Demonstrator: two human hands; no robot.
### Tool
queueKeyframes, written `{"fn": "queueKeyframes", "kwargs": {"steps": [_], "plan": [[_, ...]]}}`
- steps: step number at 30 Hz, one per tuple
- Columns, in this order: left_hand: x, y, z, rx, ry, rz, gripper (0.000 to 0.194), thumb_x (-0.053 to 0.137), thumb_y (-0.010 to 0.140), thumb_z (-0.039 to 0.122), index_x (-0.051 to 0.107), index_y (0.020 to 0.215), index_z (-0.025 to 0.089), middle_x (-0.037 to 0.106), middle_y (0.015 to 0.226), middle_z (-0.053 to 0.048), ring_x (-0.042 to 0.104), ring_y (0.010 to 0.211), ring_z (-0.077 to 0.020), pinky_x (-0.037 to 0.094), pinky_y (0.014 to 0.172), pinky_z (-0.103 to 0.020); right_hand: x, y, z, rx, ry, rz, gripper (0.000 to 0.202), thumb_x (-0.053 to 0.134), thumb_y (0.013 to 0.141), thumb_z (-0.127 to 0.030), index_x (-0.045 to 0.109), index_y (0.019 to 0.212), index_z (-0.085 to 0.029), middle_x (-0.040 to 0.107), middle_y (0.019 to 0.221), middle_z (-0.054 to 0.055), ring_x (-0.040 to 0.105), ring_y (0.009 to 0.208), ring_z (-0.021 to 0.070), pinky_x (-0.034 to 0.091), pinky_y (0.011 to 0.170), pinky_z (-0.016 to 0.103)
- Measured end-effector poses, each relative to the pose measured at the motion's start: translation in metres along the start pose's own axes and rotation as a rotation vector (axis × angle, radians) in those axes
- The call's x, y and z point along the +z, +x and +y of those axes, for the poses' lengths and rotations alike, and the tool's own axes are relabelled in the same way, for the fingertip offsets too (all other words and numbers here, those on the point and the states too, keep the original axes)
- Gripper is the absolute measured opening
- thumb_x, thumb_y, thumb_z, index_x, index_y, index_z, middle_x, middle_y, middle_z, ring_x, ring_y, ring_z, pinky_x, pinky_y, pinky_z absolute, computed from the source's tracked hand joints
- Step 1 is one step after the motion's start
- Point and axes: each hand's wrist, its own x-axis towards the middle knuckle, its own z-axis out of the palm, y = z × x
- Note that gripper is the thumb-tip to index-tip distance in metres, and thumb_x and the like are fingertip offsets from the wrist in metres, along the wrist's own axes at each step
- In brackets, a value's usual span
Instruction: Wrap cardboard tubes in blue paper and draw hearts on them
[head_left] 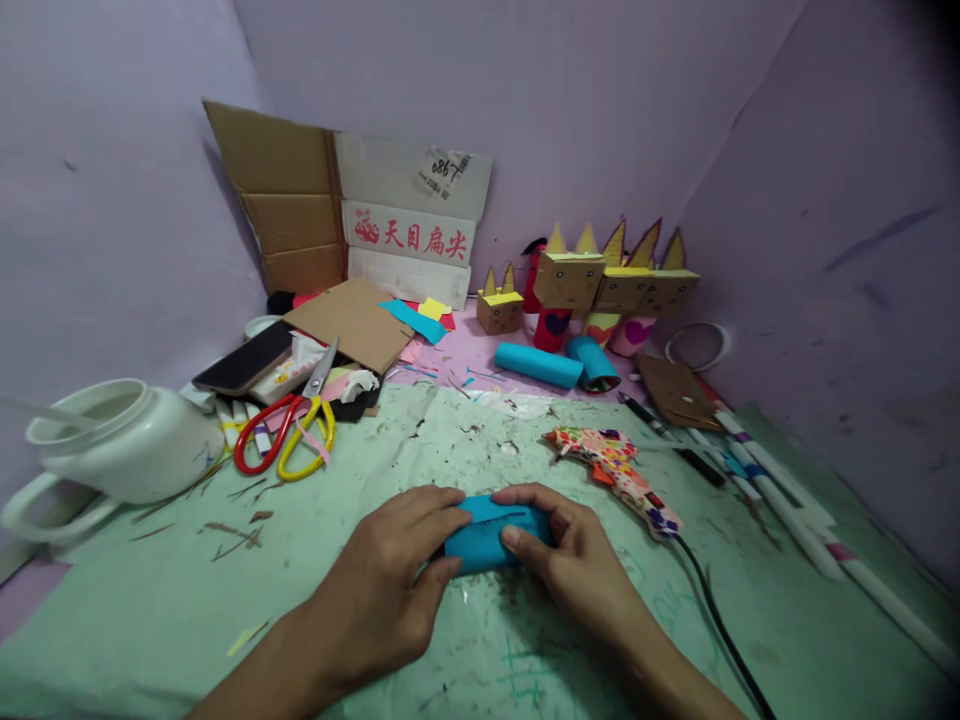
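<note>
A blue paper roll (pixel 487 545) lies on its side low over the green table cover, a seam edge running along its upper face. My left hand (pixel 409 575) grips its left end, fingers on top and thumb at the near side. Around the right end is my right hand (pixel 574 550), its thumb pressed on the near face by the seam. A hot glue gun (pixel 619 470) with a flowered pattern rests to the right, its black cord running toward me. Two more blue rolls, one long (pixel 538 366) and one with its open end showing (pixel 594 364), lie farther back.
Scissors (pixel 289 425) with red and yellow handles, a phone (pixel 244 358) and a white pitcher (pixel 142 440) stand left. Cardboard-headed figures (pixel 570 280) line the back wall near a folded carton (pixel 409 215). Markers (pixel 780 500) and a black pen (pixel 671 440) lie right.
</note>
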Motion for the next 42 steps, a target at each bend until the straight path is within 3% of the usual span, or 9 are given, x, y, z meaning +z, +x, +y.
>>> {"fn": "queueKeyframes", "kwargs": {"steps": [7,14,20,26,34,42], "plan": [[0.001,0.001,0.003,0.072,0.094,0.052,0.028,0.056,0.08,0.011,0.062,0.107,0.014,0.072,0.107,-0.015,0.067,0.098,-0.0274,0.057,0.082,-0.046,0.0,0.0,0.001,0.045,0.065,-0.028,0.028,0.069,0.057,-0.03,0.068,0.082,-0.016,0.052,0.056,-0.003,0.039,0.04,0.0071,0.032,0.04,0.022],[0.013,0.011,0.013,-0.31,-0.032,0.11,0.014,0.057,0.076,0.011,0.063,0.086,0.019,0.071,0.093,-0.008,0.066,0.084,-0.0229,0.055,0.071,-0.039,0.002,0.0,-0.003,0.074,0.111,0.015,0.028,0.071,0.054,-0.029,0.068,0.078,-0.015,0.053,0.054,-0.003,0.04,0.04,0.0076,0.032,0.038,0.022],[0.019,0.012,0.017,-0.431,-0.144,0.149,0.012,0.053,0.076,0.013,0.06,0.083,0.02,0.067,0.098,-0.007,0.063,0.093,-0.0226,0.052,0.079,-0.039,0.003,0.0,-0.002,0.062,0.092,0.061,0.025,0.069,0.052,-0.027,0.07,0.074,-0.015,0.055,0.056,-0.002,0.041,0.044,0.0091,0.032,0.04,0.022],[0.023,0.02,0.021,-0.64,-0.237,0.17,0.015,0.05,0.065,0.01,0.054,0.074,0.021,0.066,0.088,-0.005,0.063,0.085,-0.0219,0.051,0.076,-0.037,0.006,0.001,-0.005,0.067,0.037,0.134,0.021,0.065,0.052,-0.026,0.066,0.071,-0.016,0.051,0.051,-0.004,0.039,0.047,0.0095,0.031,0.043,0.021],[0.027,0.015,0.019,-0.556,-0.267,0.255,0.014,0.051,0.07,0.011,0.06,0.075,0.02,0.068,0.093,-0.007,0.064,0.09,-0.0209,0.053,0.079,-0.036,0.006,0.002,-0.006,0.085,0.032,0.109,0.023,0.065,0.053,-0.028,0.069,0.071,-0.015,0.05,0.049,-0.004,0.038,0.045,0.0088,0.03,0.044,0.022],[0.025,0.014,0.018,-0.447,-0.228,0.248,0.015,0.053,0.074,0.008,0.062,0.077,0.019,0.068,0.092,-0.007,0.065,0.086,-0.0196,0.054,0.072,-0.034,0.005,0.001,-0.005,0.053,0.024,0.109,0.02,0.064,0.055,-0.029,0.07,0.07,-0.016,0.051,0.05,-0.004,0.04,0.045,0.0094,0.03,0.043,0.023]]}}
